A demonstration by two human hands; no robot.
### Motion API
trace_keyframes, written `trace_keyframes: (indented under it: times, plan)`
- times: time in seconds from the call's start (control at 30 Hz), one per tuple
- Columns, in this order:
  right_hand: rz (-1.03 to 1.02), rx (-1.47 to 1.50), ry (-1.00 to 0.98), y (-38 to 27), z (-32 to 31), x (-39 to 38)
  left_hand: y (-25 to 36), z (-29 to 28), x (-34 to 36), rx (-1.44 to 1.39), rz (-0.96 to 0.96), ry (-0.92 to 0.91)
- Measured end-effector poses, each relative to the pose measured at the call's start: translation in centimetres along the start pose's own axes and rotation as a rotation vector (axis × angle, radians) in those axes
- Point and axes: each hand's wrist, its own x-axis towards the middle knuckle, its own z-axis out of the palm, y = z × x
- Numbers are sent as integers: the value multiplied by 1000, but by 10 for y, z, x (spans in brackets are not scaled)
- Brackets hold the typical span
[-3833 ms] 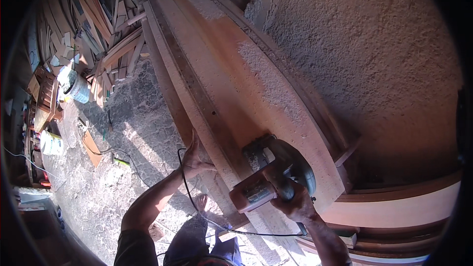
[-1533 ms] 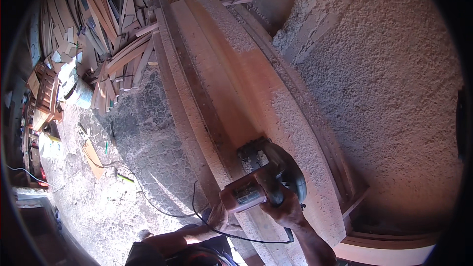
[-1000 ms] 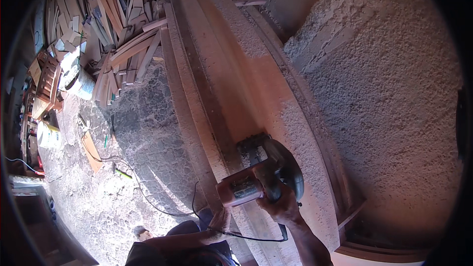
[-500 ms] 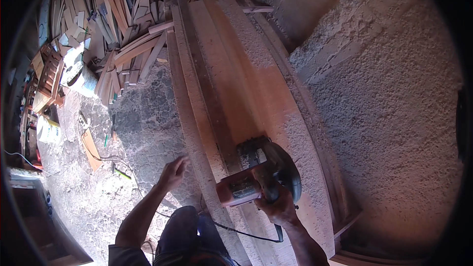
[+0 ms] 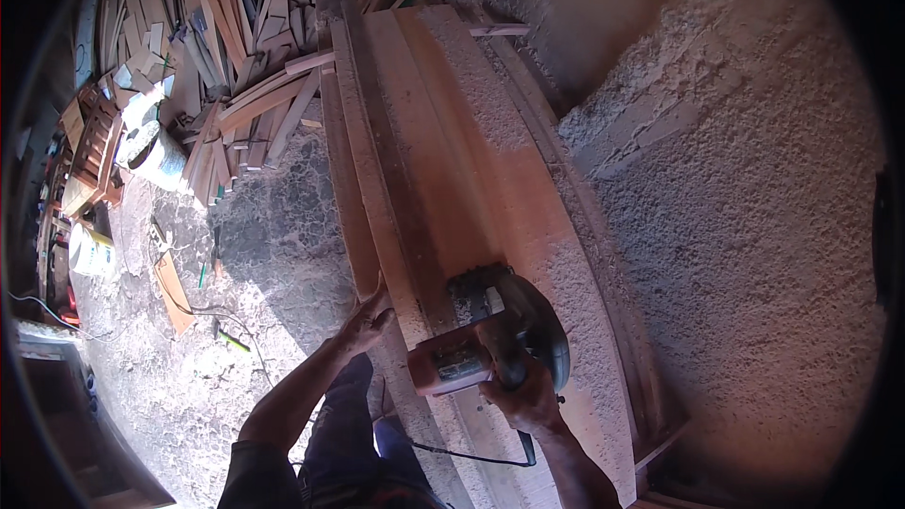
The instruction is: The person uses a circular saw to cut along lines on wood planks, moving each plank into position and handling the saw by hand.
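Observation:
My right hand (image 5: 525, 400) is closed around the rear handle of a circular saw (image 5: 462, 355). The saw rests on a long wooden board (image 5: 490, 188), its motor toward the left and its round dark guard toward the right. Against the left edge of the boards lies my left hand (image 5: 366, 322), holding nothing, with a finger stretched forward along the narrow left plank (image 5: 347, 198). Pale sawdust covers parts of the boards, while a strip ahead of the saw shows bare reddish wood. The blade is hidden under the saw.
Wood offcuts (image 5: 273, 47) are heaped at the far left. Buckets (image 5: 156, 155) stand on the dusty floor near a small plank (image 5: 173, 294). A cord (image 5: 462, 455) trails from the saw past my legs. Deep sawdust (image 5: 745, 226) spreads on the right.
My left hand has moved right and forward, from beside the boards onto their left edge. The narrow left plank has lost much of its sawdust. The saw has shifted slightly left.

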Motion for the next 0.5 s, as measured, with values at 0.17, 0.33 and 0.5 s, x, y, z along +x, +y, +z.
trace_keyframes:
  times: [0.17, 0.33, 0.5]
  plan:
    - [-42, 48, 35, -8, 7, 19, -16, 4, -2, -38, -2, -12]
    - [-53, 30, 24, -14, 7, 38, -12, 2, -4, 20, -78, -46]
    - [-95, 121, 27, -13, 12, 60, 3, -4, -3, -17, -53, -23]
